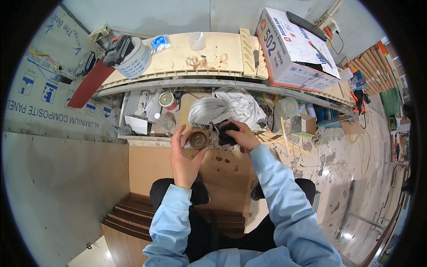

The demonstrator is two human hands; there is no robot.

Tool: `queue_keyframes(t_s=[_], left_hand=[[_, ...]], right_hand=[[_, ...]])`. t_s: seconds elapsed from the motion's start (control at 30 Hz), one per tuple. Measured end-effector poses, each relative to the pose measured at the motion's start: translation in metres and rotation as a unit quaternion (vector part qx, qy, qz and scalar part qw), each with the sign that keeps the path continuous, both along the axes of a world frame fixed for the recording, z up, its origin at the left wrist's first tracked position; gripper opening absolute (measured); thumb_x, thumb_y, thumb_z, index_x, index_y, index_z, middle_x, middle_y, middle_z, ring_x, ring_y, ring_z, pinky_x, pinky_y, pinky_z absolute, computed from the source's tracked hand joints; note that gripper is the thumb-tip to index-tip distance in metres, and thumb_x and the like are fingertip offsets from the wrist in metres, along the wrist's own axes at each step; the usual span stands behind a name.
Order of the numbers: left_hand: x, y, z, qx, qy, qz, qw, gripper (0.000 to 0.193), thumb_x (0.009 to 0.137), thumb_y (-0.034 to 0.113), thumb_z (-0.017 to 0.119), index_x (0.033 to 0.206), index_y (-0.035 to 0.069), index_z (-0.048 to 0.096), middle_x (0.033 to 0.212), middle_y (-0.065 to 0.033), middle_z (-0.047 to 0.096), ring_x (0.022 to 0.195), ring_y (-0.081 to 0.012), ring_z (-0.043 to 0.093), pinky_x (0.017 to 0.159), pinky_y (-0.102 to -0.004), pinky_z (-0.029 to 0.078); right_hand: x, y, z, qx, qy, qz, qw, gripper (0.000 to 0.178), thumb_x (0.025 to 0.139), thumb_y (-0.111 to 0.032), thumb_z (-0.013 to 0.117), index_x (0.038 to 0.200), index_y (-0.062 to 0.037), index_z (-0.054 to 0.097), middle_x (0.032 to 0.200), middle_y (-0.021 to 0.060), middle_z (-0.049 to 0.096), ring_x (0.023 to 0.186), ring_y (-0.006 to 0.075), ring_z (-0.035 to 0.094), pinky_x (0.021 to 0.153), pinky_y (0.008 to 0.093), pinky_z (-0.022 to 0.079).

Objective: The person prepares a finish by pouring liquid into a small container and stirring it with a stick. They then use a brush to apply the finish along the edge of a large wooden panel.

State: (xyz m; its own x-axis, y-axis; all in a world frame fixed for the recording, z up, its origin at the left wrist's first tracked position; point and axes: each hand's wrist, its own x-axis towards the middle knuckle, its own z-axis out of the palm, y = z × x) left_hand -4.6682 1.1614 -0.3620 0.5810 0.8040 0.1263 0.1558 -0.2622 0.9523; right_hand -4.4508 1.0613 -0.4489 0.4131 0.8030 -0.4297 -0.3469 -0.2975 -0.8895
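Observation:
My left hand [185, 163] holds a small round cup [199, 140] with brown liquid in it, thumb on its near side and fingers along its left. To the right, my right hand [247, 137] grips a crumpled black cloth [227, 133] between thumb and fingers, close beside the cup. Just beyond both hands, a bundle of white cloth [227, 108] lies on the low shelf. Dark wet spots [222, 159] mark the brown board [227, 184] below my hands.
Above the low shelf runs a workbench [178, 51] with a white bucket [135, 60], a clear plastic cup [197, 41] and a large cardboard box [296, 51]. An open can [167, 101] stands on the shelf. Stacked brown panels [133, 222] lie at lower left; wood strips [284, 142] lie right.

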Motion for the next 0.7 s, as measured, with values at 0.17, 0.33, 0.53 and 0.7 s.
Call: queue_keyframes(t_s=[0.17, 0.33, 0.53, 0.7], left_hand=[[0.034, 0.014, -0.042, 0.063, 0.029, -0.008, 0.998, 0.087, 0.079, 0.001, 0.089, 0.151, 0.007, 0.043, 0.13, -0.0159, 0.073, 0.121, -0.0303, 0.07, 0.103, -0.0391, 0.053], [0.095, 0.043, -0.111, 0.054, 0.048, -0.011, 0.997, 0.087, 0.079, 0.002, 0.088, 0.152, 0.009, 0.042, 0.133, -0.0159, 0.073, 0.117, -0.0314, 0.072, 0.103, -0.0396, 0.053], [0.134, 0.07, -0.2, 0.009, 0.056, 0.037, 0.998, 0.085, 0.08, 0.002, 0.087, 0.152, 0.005, 0.042, 0.141, -0.0173, 0.068, 0.127, -0.0298, 0.066, 0.109, -0.0386, 0.048], [0.153, 0.076, -0.247, -0.034, 0.049, 0.025, 0.998, 0.086, 0.079, 0.002, 0.088, 0.152, 0.006, 0.042, 0.139, -0.0184, 0.068, 0.129, -0.0297, 0.065, 0.11, -0.0389, 0.048]], right_hand=[[0.079, -0.01, -0.072, -0.337, -0.301, -0.004, 0.892, 0.047, 0.086, -0.043, 0.083, 0.099, 0.0018, 0.08, 0.092, 0.0186, 0.079, 0.086, 0.0325, 0.077, 0.078, 0.0415, 0.06], [0.121, 0.013, -0.139, -0.199, -0.578, 0.197, 0.766, 0.048, 0.081, -0.023, 0.082, 0.125, -0.007, 0.072, 0.121, 0.0145, 0.075, 0.106, 0.0347, 0.073, 0.085, 0.0453, 0.06], [0.104, 0.064, -0.212, -0.177, -0.648, 0.261, 0.693, 0.051, 0.084, -0.005, 0.07, 0.135, -0.0062, 0.065, 0.123, 0.0191, 0.07, 0.106, 0.0371, 0.072, 0.086, 0.0439, 0.06], [0.111, 0.055, -0.219, -0.122, -0.415, 0.022, 0.901, 0.039, 0.092, -0.002, 0.066, 0.131, -0.0001, 0.065, 0.119, 0.0172, 0.074, 0.106, 0.0315, 0.073, 0.087, 0.0404, 0.06]])
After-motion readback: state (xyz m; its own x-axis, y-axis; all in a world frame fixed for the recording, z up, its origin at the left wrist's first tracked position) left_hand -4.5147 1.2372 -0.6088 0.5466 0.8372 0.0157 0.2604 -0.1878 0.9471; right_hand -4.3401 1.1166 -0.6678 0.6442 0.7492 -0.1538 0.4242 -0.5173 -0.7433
